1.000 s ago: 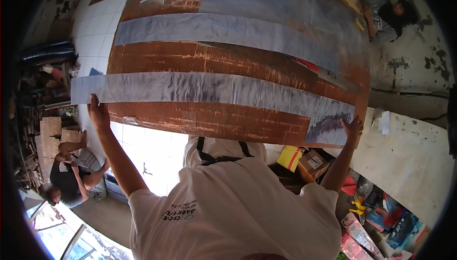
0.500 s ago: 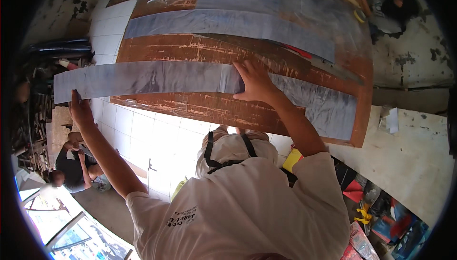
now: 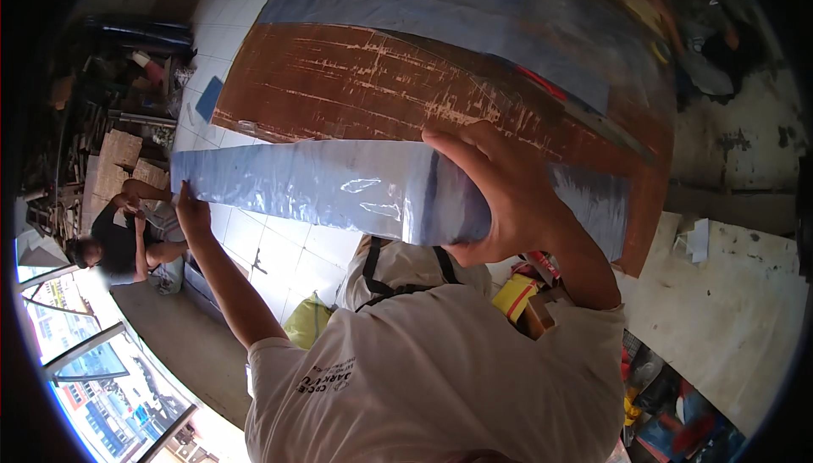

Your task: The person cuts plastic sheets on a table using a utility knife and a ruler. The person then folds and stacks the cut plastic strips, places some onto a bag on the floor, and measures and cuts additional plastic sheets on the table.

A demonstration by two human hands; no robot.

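Two hands stretch a glossy blue-grey film strip across a board.

The right hand (image 3: 508,196), centre frame, curls closed around the film strip (image 3: 330,185); the left hand (image 3: 191,211), mid-left, pinches its far end. Behind, the scratched brown board (image 3: 356,86) fills the upper frame, banded with more film.

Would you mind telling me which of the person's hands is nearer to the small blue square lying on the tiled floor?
Left. The left hand grips the grey film strip at its left end, below the blue square. The right hand holds the strip much farther right.
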